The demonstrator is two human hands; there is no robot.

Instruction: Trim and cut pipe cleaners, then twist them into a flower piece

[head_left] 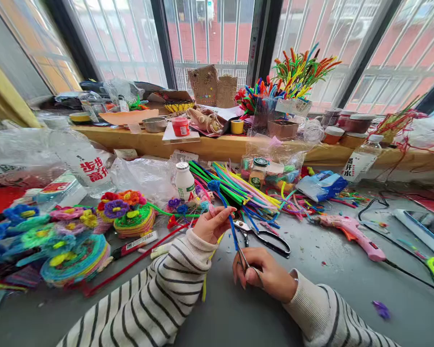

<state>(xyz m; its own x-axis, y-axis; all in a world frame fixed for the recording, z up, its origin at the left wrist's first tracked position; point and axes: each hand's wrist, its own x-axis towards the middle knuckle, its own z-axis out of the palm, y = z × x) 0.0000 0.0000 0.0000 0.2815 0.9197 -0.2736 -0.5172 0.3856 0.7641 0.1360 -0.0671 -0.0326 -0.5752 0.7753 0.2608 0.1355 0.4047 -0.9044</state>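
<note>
My left hand (214,224) pinches a blue pipe cleaner (233,231) between thumb and fingers. Its upper end forms a curled blue knob (213,185), and the stem slants down to the right. In my right hand (265,273) are small metal scissors (243,259), their slim blades at the lower end of the blue stem; the fingers hide most of the handles. Just beyond that hand lies a larger pair of black-handled scissors (273,242). A yellow pipe cleaner (204,289) hangs below my left wrist.
Pipe cleaner flowers on coiled bases (75,260) crowd the left. A loose bundle of pipe cleaners (238,190) lies ahead, beside a white bottle (184,182) and a glass jar (258,173). At right are a pink glue gun (354,236) with its cord and a phone (425,231).
</note>
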